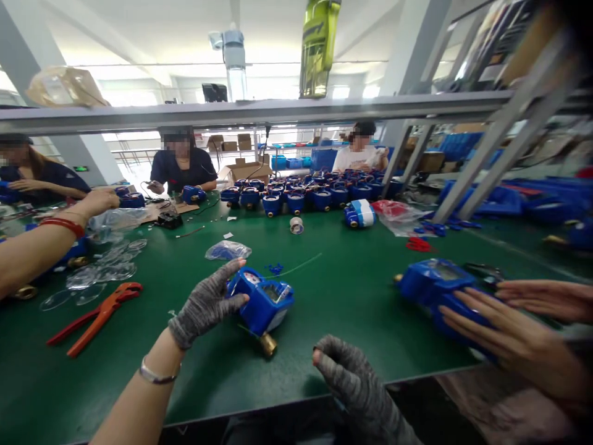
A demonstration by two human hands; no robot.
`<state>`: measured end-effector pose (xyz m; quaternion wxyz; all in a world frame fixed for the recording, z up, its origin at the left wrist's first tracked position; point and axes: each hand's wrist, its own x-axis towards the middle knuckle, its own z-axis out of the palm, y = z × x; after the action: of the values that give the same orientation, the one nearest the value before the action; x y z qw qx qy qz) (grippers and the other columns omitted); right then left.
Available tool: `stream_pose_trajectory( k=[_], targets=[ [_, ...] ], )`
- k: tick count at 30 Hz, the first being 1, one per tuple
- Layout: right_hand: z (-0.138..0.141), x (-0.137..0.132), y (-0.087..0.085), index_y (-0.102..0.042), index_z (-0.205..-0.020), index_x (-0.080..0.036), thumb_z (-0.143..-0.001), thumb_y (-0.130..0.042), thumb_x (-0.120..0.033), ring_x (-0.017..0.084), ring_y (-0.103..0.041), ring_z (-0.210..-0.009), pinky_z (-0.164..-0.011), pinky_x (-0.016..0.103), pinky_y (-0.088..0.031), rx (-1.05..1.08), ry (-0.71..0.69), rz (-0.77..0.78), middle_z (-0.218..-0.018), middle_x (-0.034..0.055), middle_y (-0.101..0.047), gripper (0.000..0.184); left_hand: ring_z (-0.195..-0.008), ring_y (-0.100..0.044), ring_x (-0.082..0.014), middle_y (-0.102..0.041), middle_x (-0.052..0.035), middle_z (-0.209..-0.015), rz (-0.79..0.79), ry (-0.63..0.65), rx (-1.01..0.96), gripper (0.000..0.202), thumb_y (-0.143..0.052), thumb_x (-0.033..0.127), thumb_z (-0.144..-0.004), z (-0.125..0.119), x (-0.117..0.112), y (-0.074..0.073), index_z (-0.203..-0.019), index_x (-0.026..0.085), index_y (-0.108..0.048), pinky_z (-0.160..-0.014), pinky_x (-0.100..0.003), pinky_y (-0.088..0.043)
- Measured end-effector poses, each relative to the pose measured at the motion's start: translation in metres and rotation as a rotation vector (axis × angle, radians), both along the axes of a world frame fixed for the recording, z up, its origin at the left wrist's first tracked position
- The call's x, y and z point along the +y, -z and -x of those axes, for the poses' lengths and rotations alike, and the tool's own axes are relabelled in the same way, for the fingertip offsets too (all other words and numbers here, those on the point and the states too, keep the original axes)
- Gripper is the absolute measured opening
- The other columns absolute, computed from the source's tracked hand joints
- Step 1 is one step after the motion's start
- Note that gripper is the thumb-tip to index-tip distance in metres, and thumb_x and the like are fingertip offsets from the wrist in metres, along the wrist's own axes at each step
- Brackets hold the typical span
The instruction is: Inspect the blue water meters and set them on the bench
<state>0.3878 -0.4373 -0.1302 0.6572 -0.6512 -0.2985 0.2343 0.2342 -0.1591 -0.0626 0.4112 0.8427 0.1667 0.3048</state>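
Note:
My left hand (208,304), in a grey knit glove, grips the side of a blue water meter (264,301) with a brass fitting that rests on the green table (324,290). My right hand (356,380), also gloved, hovers at the table's near edge just right of the meter, fingers curled with a bare fingertip showing; nothing visible in it. A thin white wire (301,264) lies beyond the meter.
Another person's bare hands (500,321) hold a second blue meter (435,287) at the right. Red-orange pliers (99,314) lie at the left near clear plastic discs (106,272). Several blue meters (296,198) line the far side, where other people sit.

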Motion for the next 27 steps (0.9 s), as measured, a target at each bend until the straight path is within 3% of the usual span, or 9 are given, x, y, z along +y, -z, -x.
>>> stream_pose_trajectory(
  k=[2,4,6,9,12,16,19,23,27],
  targets=[
    [-0.015,-0.005,-0.009,-0.077,-0.084,-0.021,-0.068,-0.080,-0.034,0.024,-0.069,-0.086,-0.073,0.034,-0.060,-0.003,0.053,-0.035,-0.081,0.0024,-0.073,0.020,-0.119,-0.058,-0.0291,-0.062,-0.0092,-0.130,-0.070,0.123,0.099,0.052,-0.076,0.035,-0.076,-0.006,0.007,0.007,-0.126,0.028,-0.065,-0.099,-0.042,-0.049],
    [-0.045,-0.011,-0.024,-0.076,-0.082,-0.023,-0.073,-0.076,-0.037,0.023,-0.067,-0.097,-0.076,0.032,-0.060,-0.019,0.132,-0.091,-0.088,0.0010,-0.073,0.017,-0.128,-0.051,-0.0296,-0.055,-0.0075,-0.140,-0.136,0.109,0.119,0.049,-0.075,0.037,-0.077,-0.001,0.008,0.021,-0.124,0.030,-0.065,-0.106,-0.045,-0.044],
    [-0.084,-0.012,-0.040,-0.075,-0.081,-0.026,-0.076,-0.072,-0.034,0.021,-0.059,-0.116,-0.083,0.030,-0.057,-0.044,0.182,-0.128,-0.099,-0.0017,-0.073,0.011,-0.124,-0.055,-0.0289,-0.057,-0.0071,-0.135,-0.178,-0.015,0.053,0.047,-0.076,0.038,-0.076,0.011,0.002,0.039,-0.121,0.030,-0.066,-0.102,-0.045,-0.049],
    [-0.134,0.004,-0.062,-0.074,-0.071,-0.023,-0.060,-0.079,-0.011,0.023,-0.054,-0.124,-0.089,0.029,-0.054,-0.112,-0.009,-0.026,-0.095,-0.0012,-0.075,0.017,-0.109,-0.063,-0.0289,-0.060,-0.0078,-0.123,-0.277,-0.288,-0.115,0.045,-0.080,0.039,-0.071,0.027,-0.022,0.067,-0.112,0.027,-0.067,-0.088,-0.041,-0.057],
    [-0.150,0.028,-0.077,-0.072,-0.068,-0.022,-0.057,-0.077,-0.004,0.025,-0.057,-0.120,-0.082,0.030,-0.057,0.046,-0.095,-0.052,-0.093,0.0014,-0.075,0.022,-0.090,-0.067,-0.0268,-0.060,-0.0106,-0.120,-0.394,-0.523,-0.127,0.043,-0.080,0.039,-0.073,0.027,-0.049,0.086,-0.109,0.023,-0.065,-0.068,-0.036,-0.058],
    [-0.113,0.033,-0.088,-0.069,-0.070,-0.026,-0.073,-0.069,-0.023,0.024,-0.067,-0.094,-0.063,0.031,-0.057,0.111,0.014,-0.129,-0.083,0.0012,-0.073,0.004,-0.102,-0.064,-0.0310,-0.060,-0.0131,-0.122,-0.364,-0.585,-0.127,0.039,-0.076,0.036,-0.078,0.015,-0.065,0.086,-0.112,0.021,-0.064,-0.077,-0.040,-0.056],
    [-0.064,0.023,-0.085,-0.067,-0.070,-0.027,-0.081,-0.061,-0.035,0.020,-0.065,-0.075,-0.055,0.029,-0.051,-0.026,0.068,-0.118,-0.070,0.0002,-0.068,0.015,-0.107,-0.062,-0.0292,-0.060,-0.0105,-0.122,-0.258,-0.535,-0.184,0.032,-0.072,0.031,-0.081,0.013,-0.064,0.077,-0.111,0.022,-0.066,-0.085,-0.040,-0.054],
    [-0.014,0.023,-0.082,-0.063,-0.063,-0.022,-0.074,-0.069,-0.030,0.014,-0.055,-0.057,-0.051,0.026,-0.044,-0.213,0.012,-0.008,-0.058,-0.0010,-0.060,0.016,-0.108,-0.060,-0.0237,-0.061,-0.0069,-0.119,-0.067,-0.478,-0.263,0.027,-0.070,0.029,-0.084,0.020,-0.064,0.067,-0.110,0.023,-0.066,-0.089,-0.033,-0.049],
    [-0.001,0.035,-0.097,-0.056,-0.059,-0.019,-0.074,-0.063,-0.024,0.012,-0.050,-0.052,-0.050,0.024,-0.041,-0.523,-0.062,0.109,-0.056,-0.0012,-0.057,0.018,-0.085,-0.058,-0.0153,-0.064,-0.0028,-0.110,0.169,-0.504,-0.318,0.032,-0.071,0.032,-0.084,0.028,-0.068,0.062,-0.115,0.024,-0.065,-0.082,-0.028,-0.046]
  ],
)
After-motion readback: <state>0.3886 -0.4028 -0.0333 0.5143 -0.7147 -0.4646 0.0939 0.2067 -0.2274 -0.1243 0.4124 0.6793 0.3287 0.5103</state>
